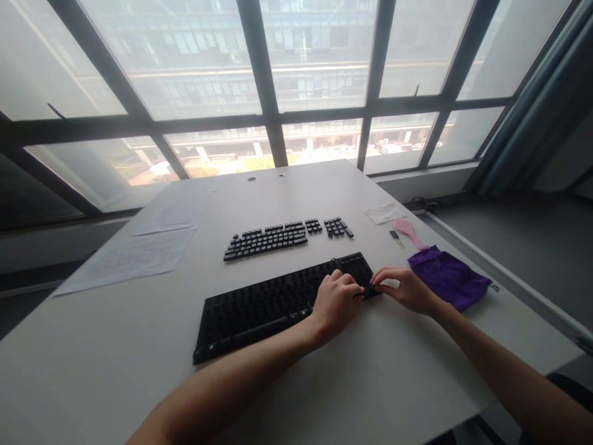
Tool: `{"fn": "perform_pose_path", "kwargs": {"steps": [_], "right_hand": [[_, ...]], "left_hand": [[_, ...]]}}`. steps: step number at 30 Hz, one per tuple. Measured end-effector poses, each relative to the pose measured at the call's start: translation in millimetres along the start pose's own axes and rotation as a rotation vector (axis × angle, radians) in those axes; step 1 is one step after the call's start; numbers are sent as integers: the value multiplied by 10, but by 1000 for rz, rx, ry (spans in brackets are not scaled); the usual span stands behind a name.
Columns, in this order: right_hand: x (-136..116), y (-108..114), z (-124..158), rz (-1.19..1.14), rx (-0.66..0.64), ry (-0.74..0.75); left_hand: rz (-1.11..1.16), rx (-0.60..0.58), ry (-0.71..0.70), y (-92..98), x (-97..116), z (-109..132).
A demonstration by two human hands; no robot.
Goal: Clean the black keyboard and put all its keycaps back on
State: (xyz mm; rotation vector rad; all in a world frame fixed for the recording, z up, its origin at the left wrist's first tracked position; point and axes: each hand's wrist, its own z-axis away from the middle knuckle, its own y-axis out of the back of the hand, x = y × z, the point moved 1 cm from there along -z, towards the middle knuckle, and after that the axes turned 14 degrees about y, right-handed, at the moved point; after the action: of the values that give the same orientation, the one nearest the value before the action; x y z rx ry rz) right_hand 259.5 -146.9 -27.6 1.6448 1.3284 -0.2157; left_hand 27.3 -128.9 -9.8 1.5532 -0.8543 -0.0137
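A black keyboard base (259, 306) with its keycaps removed lies slanted on the white table (324, 383). Behind it the loose black keycaps (266, 240) are laid out in rows, in keyboard order. My left hand (336, 303) rests on the keyboard's right end with fingers curled. My right hand (401, 287) is at the keyboard's right corner, its fingertips pinched together against the edge. Whatever the fingers hold is hidden between the two hands.
A purple cloth bag (448, 276) lies just right of my right hand. Beyond it are a pink brush (406, 230), a small dark tool (395, 235) and a white wipe (384, 213). Paper sheets (134, 256) lie at the left. Windows stand behind the table.
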Motion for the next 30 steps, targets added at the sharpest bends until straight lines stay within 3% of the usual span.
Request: {"fn": "perform_pose_path", "kwargs": {"steps": [12, 22, 30], "right_hand": [[-181, -28, -61, 432, -179, 269], [-236, -54, -55, 500, -178, 191], [-218, -28, -28, 394, -175, 120]], "left_hand": [[-394, 26, -255, -7, 74, 76], [-483, 42, -342, -36, 150, 92], [-416, 40, -274, -64, 123, 104]]}}
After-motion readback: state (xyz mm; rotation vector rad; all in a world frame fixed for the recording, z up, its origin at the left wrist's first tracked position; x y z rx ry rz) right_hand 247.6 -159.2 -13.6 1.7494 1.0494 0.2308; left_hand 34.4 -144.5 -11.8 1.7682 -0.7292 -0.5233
